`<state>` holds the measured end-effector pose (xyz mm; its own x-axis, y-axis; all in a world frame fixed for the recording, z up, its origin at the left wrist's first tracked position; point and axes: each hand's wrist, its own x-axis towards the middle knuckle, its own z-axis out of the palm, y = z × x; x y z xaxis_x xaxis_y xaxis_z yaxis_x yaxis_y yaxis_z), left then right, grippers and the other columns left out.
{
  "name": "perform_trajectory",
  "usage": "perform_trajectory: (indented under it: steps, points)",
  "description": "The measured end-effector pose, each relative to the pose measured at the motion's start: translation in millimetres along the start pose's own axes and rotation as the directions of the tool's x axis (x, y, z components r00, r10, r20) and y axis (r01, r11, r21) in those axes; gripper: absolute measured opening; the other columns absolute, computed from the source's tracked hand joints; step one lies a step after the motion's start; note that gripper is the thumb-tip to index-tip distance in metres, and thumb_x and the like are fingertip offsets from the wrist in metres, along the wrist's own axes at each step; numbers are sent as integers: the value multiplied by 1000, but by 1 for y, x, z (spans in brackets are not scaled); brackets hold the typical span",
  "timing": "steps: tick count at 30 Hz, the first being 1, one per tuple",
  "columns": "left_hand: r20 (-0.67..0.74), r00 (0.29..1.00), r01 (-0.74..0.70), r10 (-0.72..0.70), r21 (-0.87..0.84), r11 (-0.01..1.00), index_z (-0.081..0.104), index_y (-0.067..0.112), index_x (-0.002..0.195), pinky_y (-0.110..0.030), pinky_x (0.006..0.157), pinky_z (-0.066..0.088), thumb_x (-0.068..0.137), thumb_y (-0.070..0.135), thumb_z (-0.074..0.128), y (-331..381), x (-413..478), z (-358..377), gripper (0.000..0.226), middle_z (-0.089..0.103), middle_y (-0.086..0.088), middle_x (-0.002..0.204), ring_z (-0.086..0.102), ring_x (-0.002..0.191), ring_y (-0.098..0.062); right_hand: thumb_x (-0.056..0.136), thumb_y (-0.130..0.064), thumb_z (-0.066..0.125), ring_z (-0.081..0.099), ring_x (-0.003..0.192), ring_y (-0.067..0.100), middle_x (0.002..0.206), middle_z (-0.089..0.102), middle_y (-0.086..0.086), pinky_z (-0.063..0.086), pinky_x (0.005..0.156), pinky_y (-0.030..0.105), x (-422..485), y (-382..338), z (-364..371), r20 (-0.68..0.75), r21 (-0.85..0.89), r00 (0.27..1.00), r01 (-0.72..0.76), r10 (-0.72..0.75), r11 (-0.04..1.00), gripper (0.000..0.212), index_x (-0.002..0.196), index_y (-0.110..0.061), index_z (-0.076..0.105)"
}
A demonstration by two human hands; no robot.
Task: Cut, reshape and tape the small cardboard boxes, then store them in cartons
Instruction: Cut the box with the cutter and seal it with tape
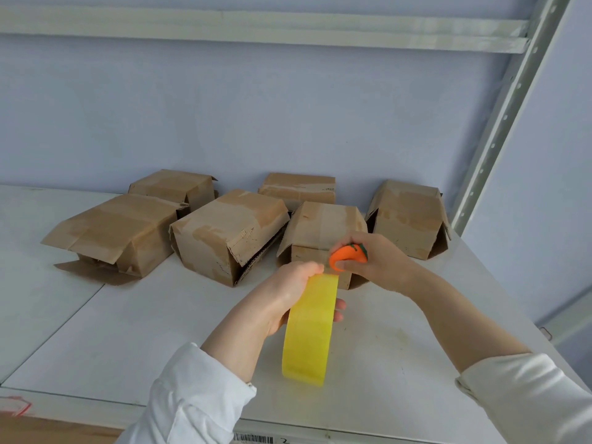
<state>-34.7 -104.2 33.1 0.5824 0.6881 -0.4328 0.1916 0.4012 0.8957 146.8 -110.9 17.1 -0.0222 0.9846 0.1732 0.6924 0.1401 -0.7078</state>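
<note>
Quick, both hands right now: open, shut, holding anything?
The left hand grips the yellow tape roll.
The right hand grips the orange cutter.

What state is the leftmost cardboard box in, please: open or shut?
Open: the leftmost cardboard box has its front flap lying flat on the table.

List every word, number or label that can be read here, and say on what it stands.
"2": on the shelf front edge, beside the barcode label.
Barcode digits: too small to read.
Dark print on the rear centre cardboard box: too small.
Red mark, lower left: blurred.
</note>
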Motion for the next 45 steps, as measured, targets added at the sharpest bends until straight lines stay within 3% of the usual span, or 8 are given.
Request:
perform_trajectory:
  steps: [5, 11, 19, 28, 31, 35, 40, 45]
  points:
    - [0, 1000, -8, 8, -10, 1000, 52, -2, 118, -21, 45, 51, 99, 27, 37, 0, 0, 1, 38, 70, -15, 71, 66, 51, -21, 85, -14, 67, 51, 84, -3, 94, 58, -14, 39, 68, 3, 3, 0, 6, -42, -101, 998, 47, -51, 994, 17, 96, -25, 60]
    - [-2, 1000, -11, 11, -9, 1000, 47, 0, 123, -23, 46, 51, 99, 27, 37, -1, -1, -1, 38, 71, -15, 74, 67, 53, -22, 85, -15, 67, 57, 89, 21, 103, 59, 3, 50, 65, 23, -4, 2, -5, -32, 270, 995, -78, 90, 960, 17, 95, -26, 61]
    - [8, 999, -31, 31, -5, 1000, 47, 2, 122, -23, 47, 51, 99, 27, 37, -2, -2, -1, 36, 71, -15, 75, 66, 54, -23, 78, -21, 67, 50, 84, 26, 113, 54, 16, 45, 61, 19, -8, 13, -5, -65, 527, 990, -75, 128, 847, 23, 100, -20, 60]
    - [10, 999, -48, 48, -21, 999, 47, -3, 123, -22, 45, 51, 99, 24, 37, -3, -2, 1, 38, 70, -15, 69, 65, 50, -22, 85, -15, 67, 51, 85, 5, 95, 58, -11, 40, 66, 3, -4, -5, 13, -87, -187, 994, 47, -64, 981, 18, 102, -18, 61]
    - [10, 999, -45, 45, -23, 999, 46, -1, 124, -23, 45, 51, 99, 25, 37, -4, -2, 0, 37, 70, -15, 71, 65, 50, -23, 85, -16, 67, 51, 85, 4, 94, 58, -12, 41, 66, 8, -3, -3, 9, -94, -124, 996, -6, -5, 992, 17, 98, -23, 60]
    - [8, 999, -40, 40, -31, 999, 44, 2, 124, -24, 46, 51, 99, 26, 38, -4, -4, 0, 35, 70, -16, 73, 65, 52, -24, 84, -14, 68, 54, 80, 15, 98, 58, 1, 45, 62, 21, -4, 2, -7, -67, 267, 986, -133, 156, 954, 19, 102, -17, 61]
    - [9, 999, -44, 44, -30, 999, 47, -1, 122, -22, 45, 50, 99, 25, 37, -4, -2, 1, 36, 70, -15, 69, 65, 50, -22, 85, -19, 68, 53, 88, 7, 96, 57, -9, 45, 62, 9, -8, -1, 4, -55, -133, 997, -59, 52, 989, 18, 99, -25, 59]
    - [5, 1000, -27, 27, -21, 999, 51, -2, 120, -22, 45, 51, 99, 26, 37, -3, 0, 0, 37, 71, -14, 71, 66, 51, -21, 86, -18, 66, 53, 93, 11, 103, 59, -3, 43, 65, 10, -9, -5, 7, -89, -221, 996, -41, 21, 974, 21, 106, -18, 59]
